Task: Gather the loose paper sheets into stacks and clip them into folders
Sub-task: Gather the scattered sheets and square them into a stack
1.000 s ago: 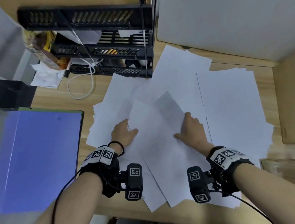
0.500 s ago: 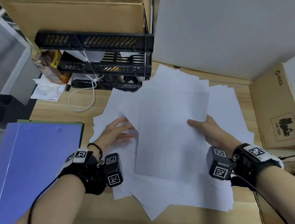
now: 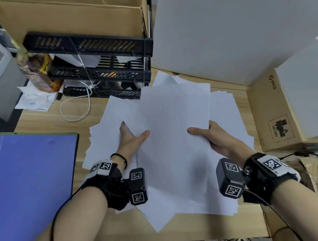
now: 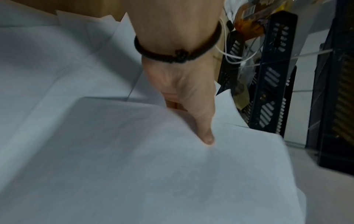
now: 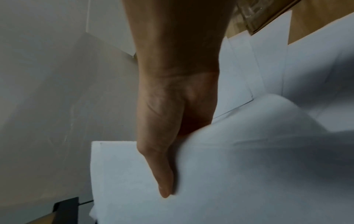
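A bundle of white paper sheets (image 3: 174, 130) is raised off the wooden desk between both hands. My left hand (image 3: 136, 138) pinches its left edge, thumb on top and fingers underneath. My right hand (image 3: 206, 134) pinches the right edge the same way. In the left wrist view my left hand (image 4: 182, 87) lays its thumb on the sheets (image 4: 134, 166). The right wrist view shows my right hand (image 5: 172, 109) with its thumb pressed on the bowed sheets (image 5: 249, 181). More loose sheets (image 3: 228, 112) lie spread over the desk below. A blue folder (image 3: 30, 179) lies shut at the left.
A black stacked tray rack (image 3: 96, 68) stands at the back with a cardboard box on top. A white cable (image 3: 76, 112) loops in front of it. A cardboard box (image 3: 273, 114) stands at the right edge. The desk's front edge (image 3: 183, 237) is near me.
Both hands lay flat on the spread papers a second ago. They have since taken hold of a bundle and lifted it, the left hand last.
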Demonstrator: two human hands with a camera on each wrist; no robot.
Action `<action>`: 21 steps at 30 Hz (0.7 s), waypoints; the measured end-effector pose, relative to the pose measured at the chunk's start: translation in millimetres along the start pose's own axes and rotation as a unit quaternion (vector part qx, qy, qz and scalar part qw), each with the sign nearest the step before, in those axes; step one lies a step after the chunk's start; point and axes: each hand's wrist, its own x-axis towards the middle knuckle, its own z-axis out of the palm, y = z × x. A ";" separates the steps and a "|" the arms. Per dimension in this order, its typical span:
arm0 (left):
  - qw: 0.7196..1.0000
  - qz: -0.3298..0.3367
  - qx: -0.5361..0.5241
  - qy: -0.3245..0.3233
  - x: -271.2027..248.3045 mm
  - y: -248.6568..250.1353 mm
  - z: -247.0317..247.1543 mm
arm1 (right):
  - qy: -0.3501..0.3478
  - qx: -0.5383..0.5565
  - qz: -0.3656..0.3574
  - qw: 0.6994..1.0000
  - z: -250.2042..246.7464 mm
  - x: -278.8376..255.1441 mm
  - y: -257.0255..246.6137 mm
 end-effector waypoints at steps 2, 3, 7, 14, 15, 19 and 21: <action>0.999 0.042 -0.024 0.004 -1.8 14.1 -7.6 | 0.002 -0.025 -0.014 1.000 -2.1 0.7 -3.2; 0.998 0.052 -0.048 -0.008 -3.5 20.4 -10.9 | 0.008 -0.045 -0.015 0.999 -2.8 1.9 -1.9; 0.989 0.037 -0.077 -0.124 -6.4 16.7 -25.5 | 0.085 -0.121 -0.006 0.989 -0.5 10.9 13.0; 0.991 0.106 0.013 -0.085 -15.8 61.6 -25.5 | 0.018 -0.062 -0.066 0.996 13.2 5.5 -12.7; 0.985 0.123 -0.050 -0.109 -20.1 75.9 -26.0 | 0.013 -0.015 -0.093 0.995 17.1 1.3 -23.9; 0.973 0.184 -0.060 -0.123 -23.5 98.9 -30.8 | -0.029 0.043 -0.166 0.985 32.5 -9.0 -47.6; 0.980 0.167 0.017 -0.102 -20.6 91.9 -31.3 | -0.017 -0.009 -0.151 0.988 35.2 -5.0 -37.4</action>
